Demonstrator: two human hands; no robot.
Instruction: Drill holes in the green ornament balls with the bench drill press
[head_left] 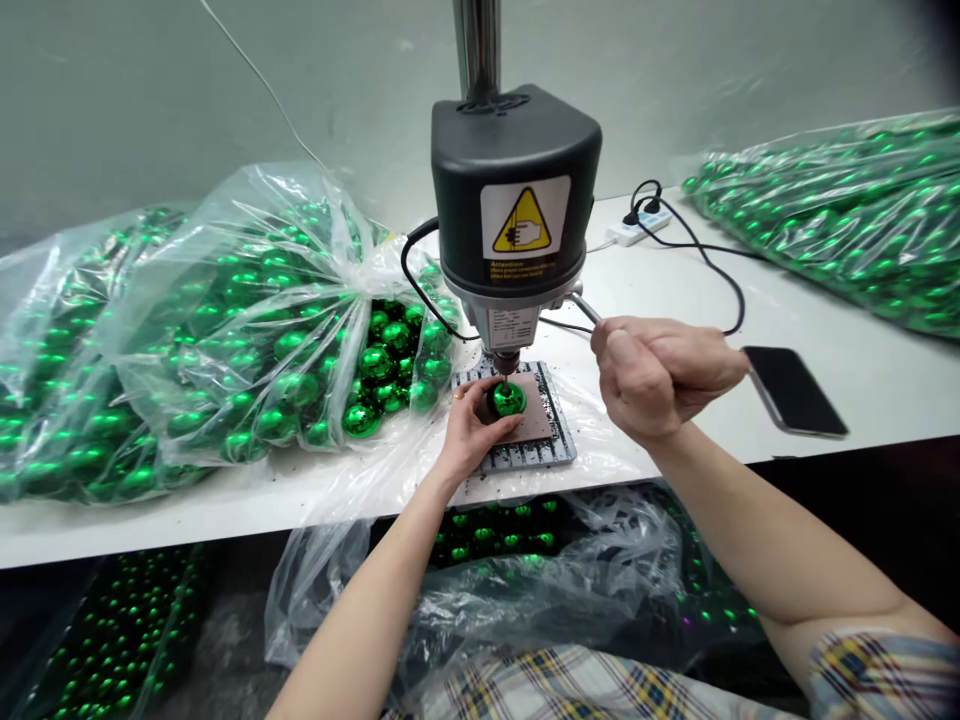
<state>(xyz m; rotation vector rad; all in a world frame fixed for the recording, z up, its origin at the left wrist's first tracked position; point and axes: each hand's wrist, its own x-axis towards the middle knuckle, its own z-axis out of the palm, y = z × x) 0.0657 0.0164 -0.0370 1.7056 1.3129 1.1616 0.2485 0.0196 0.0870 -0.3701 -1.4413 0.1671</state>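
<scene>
Gripping the lever (586,308), the right hand (660,375) hides its end

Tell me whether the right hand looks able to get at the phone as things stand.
Probably yes. The right hand is right beside the phone, with nothing visible lying on the phone or between them. It appears closed on the lever, though, so it would likely have to let go first.

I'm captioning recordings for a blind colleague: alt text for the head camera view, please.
A person's left hand steadies a shiny green ball under a drill press while the right hand grips its lever. Clear plastic bags of similar balls flank it; a phone lies at right.
</scene>
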